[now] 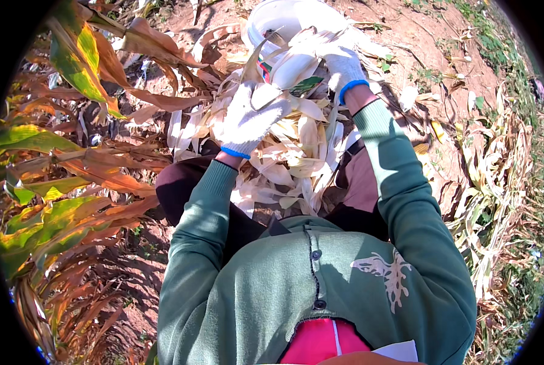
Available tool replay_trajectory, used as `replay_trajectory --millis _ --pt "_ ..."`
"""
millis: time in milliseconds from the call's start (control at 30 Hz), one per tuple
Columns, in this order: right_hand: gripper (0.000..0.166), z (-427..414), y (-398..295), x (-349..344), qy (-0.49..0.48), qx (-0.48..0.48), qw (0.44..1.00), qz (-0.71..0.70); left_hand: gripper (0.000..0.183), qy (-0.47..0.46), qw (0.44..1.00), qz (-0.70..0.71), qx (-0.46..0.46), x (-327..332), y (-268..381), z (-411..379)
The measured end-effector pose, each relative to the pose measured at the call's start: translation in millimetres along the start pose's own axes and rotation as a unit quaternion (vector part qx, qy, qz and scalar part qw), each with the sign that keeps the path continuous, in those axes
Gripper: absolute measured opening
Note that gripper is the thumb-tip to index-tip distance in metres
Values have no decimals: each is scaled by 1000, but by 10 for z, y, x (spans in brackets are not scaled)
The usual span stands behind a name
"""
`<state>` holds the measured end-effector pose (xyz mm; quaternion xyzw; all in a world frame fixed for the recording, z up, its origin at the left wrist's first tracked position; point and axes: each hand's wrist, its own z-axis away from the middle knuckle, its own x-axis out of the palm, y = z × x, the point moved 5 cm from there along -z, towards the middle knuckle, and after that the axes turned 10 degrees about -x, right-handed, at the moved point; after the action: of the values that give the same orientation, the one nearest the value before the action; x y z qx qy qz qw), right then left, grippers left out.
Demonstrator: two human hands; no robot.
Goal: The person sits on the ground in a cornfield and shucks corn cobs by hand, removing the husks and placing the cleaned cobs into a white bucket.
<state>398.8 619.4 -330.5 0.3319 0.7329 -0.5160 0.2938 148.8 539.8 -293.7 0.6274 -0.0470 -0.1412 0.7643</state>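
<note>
A corn ear [294, 70] in pale husk lies across the space between my gloved hands. Around its lower end my left hand [256, 114] is closed, in a white knit glove with a blue cuff; a pale husk leaf shows over the fingers. My right hand [343, 66], gloved the same way, grips the husk at the ear's far end, where bright glare blurs the fingertips. Just beyond the ear stands a white plastic bucket [258, 25], its contents mostly hidden. Loose dry husks [294, 155] are heaped below my hands, between my bent legs.
Dry and yellow-green corn plants [66, 155] crowd the left side, some leaves reaching close to my left arm. Bare reddish soil [436, 41] lies at the upper right with scattered husk pieces. Flattened dry stalks and leaves [486, 196] run along the right.
</note>
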Motion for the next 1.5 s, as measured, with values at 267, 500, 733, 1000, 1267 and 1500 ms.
replay_trajectory --millis 267,500,733,1000,1267,1500 --pt "13 49 -640 -292 -81 -128 962 227 20 -24 999 40 16 -21 -302 -136" --pt "9 185 -568 -10 97 444 643 -617 43 -136 869 448 -160 85 -343 -7" --pt "12 203 -877 -22 13 387 653 -651 47 -62 892 418 -163 -76 9 90" --pt "15 493 -994 209 -100 301 703 -637 50 -52 878 454 -140 -127 132 -28" --pt "22 504 -956 204 -92 370 749 -541 16 41 941 310 -128 -160 80 -249" --pt "34 140 -827 -440 -185 293 889 -301 32 86 951 288 -74 -281 26 -88"
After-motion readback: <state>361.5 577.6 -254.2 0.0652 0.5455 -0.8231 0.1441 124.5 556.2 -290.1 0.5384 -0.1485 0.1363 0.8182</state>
